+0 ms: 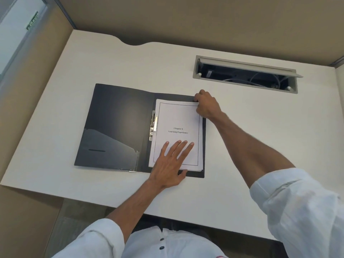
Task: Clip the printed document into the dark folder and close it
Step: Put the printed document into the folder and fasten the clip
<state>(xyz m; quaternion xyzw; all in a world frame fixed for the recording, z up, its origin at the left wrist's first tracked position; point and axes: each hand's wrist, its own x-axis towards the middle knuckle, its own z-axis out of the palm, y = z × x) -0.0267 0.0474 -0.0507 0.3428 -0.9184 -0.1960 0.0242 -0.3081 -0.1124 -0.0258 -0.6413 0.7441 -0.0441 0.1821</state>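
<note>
The folder [119,127] lies open on the surface [242,146]. The paper [178,127] sits on its right half, beside the clip [153,125]. The left hand [171,162] lies flat, fingers apart, on the paper's near part. The right hand's [207,105] grip is pinched on the far corner.

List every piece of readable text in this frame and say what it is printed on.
"Chapter 6": top sheet of the printed document, lying in the open dark folder.
"Learning Experience": same sheet, the line below.
Green sign behind the window at upper left: too blurred to read.
No other text is visible.
</note>
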